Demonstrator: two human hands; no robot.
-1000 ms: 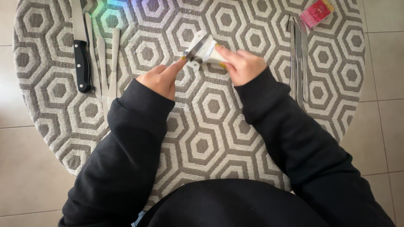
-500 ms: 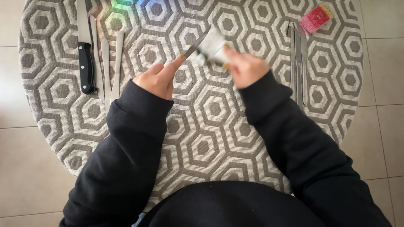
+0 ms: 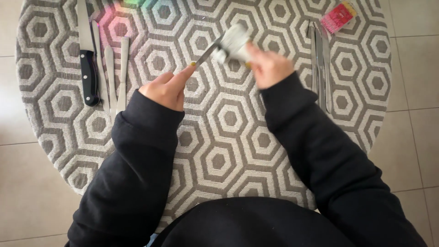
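Right now the left hand (image 3: 163, 89) is pinching the handle end of a thin metal knife (image 3: 208, 51), index finger stretched along it, blade angling up & away from the body. The right hand (image 3: 269, 67) is closing around a whitish cloth or wipe (image 3: 234, 42) wrapped over the blade's far end; it's motion-blurred, so finger detail can't be read. Vs half a sec ago the cloth is sitting a bit further up the blade and the right hand is smearing more, which reads as a wiping stroke along the metal being under way, prob. not finished. Both are hovering over the round hexagon-patterned mat (image 3: 219, 151), near its far-centre. Toward the mat's left edge a black-handled knife (image 3: 88, 68) is lying beside several plain table knives (image 3: 116, 73), well apart from the hands. Toward the mat's right edge more cutlery (image 3: 320, 68) is lying in a row, w/ a small red packet (image 3: 338, 16) just beyond it at the far right rim.
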